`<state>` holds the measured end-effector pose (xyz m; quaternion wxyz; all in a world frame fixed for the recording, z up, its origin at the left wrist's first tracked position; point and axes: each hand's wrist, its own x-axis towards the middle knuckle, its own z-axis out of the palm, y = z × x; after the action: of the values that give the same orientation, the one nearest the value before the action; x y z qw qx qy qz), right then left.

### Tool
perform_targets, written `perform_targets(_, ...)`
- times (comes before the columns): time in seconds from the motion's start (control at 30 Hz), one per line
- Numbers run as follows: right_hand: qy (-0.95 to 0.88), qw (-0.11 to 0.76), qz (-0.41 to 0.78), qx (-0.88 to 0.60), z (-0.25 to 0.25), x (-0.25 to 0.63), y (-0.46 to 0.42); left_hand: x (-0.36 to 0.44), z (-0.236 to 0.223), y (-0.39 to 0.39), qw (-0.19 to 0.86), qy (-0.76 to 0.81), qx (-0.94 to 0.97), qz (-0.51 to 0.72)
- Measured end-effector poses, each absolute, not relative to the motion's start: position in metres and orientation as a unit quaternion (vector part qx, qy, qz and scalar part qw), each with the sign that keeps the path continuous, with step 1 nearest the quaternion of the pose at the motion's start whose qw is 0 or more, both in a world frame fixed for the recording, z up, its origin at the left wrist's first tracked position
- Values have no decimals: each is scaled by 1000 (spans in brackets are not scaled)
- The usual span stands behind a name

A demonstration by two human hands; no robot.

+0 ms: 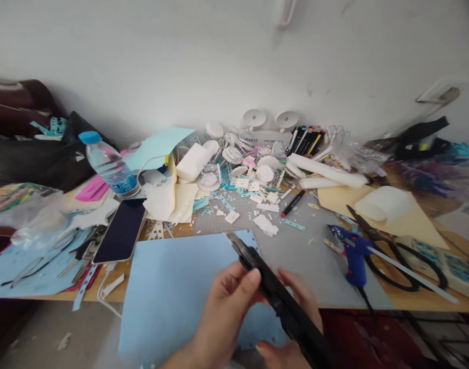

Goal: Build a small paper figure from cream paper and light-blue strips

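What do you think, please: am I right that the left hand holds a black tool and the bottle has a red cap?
Not quite: the head view shows that the cap of the bottle is blue, not red; the left hand does hold a black tool.

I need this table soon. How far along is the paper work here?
Some cutting looks done: white scraps and a blue strip lie on the gray mat. The left hand holds a black tool over the blue sheet, the right hand beside it. That sheet looks mostly whole, so work on it is probably left; how much, I cannot tell.
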<state>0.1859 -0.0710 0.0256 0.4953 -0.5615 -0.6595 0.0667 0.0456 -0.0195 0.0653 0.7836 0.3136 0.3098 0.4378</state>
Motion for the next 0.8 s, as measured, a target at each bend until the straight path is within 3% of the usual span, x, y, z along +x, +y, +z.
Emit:
perform_targets(0.13,-644,527,78,-549,12,189,-55,48,49,-12,688,370,501,373)
perform_targets(0.27,-603,529,67,-594,15,216,-45,26,32,15,363,428,769,305)
perform_targets(0.37,-552,576,118,-591,15,226,-33,14,21,29,219,398,875,165)
perform_targets(0.53,-582,550,111,-588,-2,221,-18,15,17,26,152,405,899,73)
perform_targets(0.8,-691,400,118,-590,-11,211,-4,21,6,35,137,400,901,101)
